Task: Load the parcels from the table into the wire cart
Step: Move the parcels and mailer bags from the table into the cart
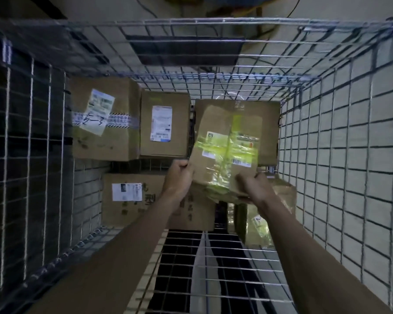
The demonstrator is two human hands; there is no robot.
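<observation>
Both hands' fingers (186, 165) clamp a taped parcel (227, 146) above five boxes (165, 124).

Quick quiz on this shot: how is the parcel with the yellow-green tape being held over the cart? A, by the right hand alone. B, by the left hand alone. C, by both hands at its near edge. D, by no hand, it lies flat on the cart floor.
C: the left hand and the right hand each grip the near edge of the taped parcel.
</observation>
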